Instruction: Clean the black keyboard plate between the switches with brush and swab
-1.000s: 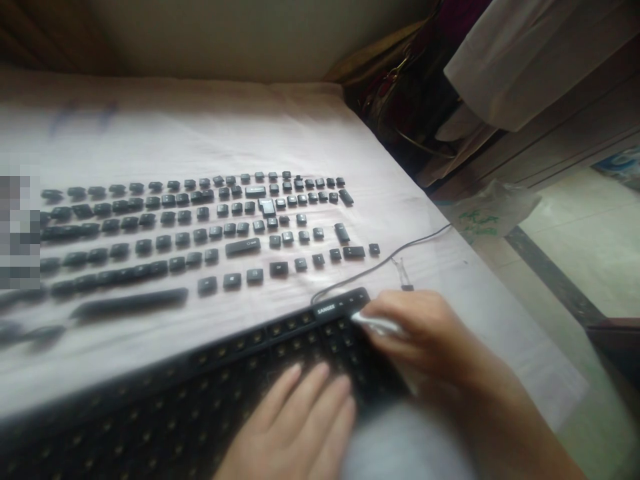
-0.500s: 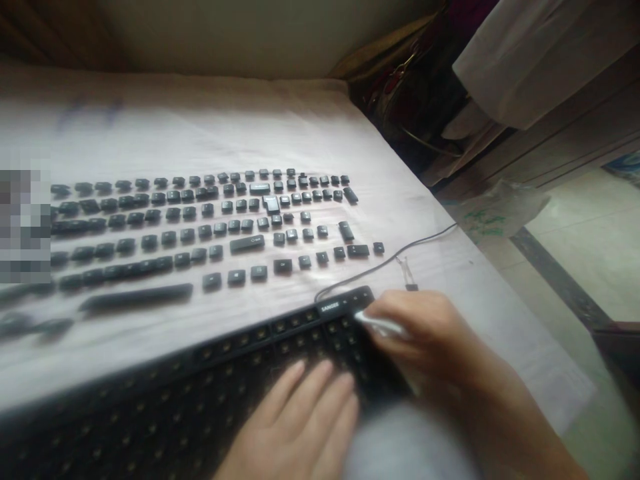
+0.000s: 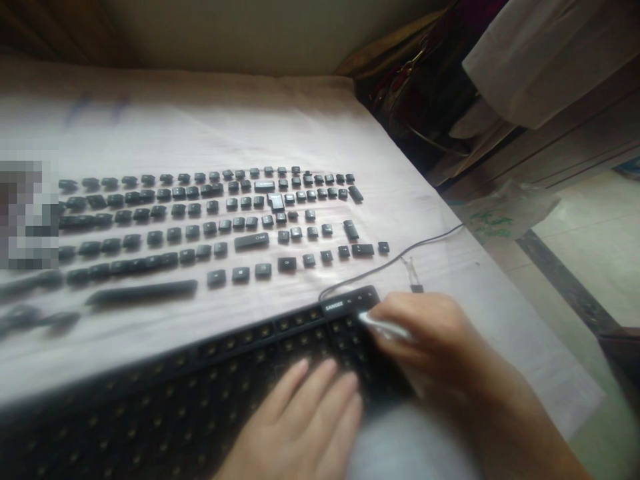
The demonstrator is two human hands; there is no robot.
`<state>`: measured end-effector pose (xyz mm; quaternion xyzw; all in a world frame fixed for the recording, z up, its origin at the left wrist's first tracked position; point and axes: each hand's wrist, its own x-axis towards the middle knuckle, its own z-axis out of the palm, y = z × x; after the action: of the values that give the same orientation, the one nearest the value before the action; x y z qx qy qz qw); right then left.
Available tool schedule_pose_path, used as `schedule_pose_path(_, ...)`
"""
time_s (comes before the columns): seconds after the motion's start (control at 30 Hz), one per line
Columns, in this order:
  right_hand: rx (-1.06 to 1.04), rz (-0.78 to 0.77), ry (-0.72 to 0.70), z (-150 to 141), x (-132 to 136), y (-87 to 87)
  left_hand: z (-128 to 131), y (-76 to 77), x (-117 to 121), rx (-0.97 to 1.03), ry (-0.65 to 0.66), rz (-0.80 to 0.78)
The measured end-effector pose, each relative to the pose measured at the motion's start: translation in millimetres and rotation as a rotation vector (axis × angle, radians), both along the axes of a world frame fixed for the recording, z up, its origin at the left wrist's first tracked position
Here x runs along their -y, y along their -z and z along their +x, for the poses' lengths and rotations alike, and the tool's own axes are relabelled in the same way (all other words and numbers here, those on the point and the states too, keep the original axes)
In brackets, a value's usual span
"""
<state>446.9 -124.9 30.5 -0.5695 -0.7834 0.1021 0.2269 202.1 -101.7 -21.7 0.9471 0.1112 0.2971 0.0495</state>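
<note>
The bench [image 3: 175,140] fills most of the frame. Across the lower left lies the black keyboard [image 3: 150,407], its upper corner reading "SANGEE". At lower right, the right hand [image 3: 435,333] has its fingers closed on a white object [image 3: 385,325] over this corner. At bottom centre, the left hand [image 3: 300,427] rests on the keyboard, fingers straight, holding nothing. Black keycaps [image 3: 251,241] stand in rows at centre left; their small letters are blurred. The plastic bag [image 3: 500,210], at right, has unreadable green print.

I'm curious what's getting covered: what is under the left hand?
The black keyboard base, with bare key sockets showing beside the left hand; whatever that hand covers is hidden.
</note>
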Motion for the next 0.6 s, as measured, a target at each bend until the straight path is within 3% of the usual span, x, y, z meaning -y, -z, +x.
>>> schedule_pose_path(0.6, 0.012, 0.023, 0.01, -0.3, -1.0, 1.6, -2.5, 0.3, -0.3, 0.002, 0.001, 0.026)
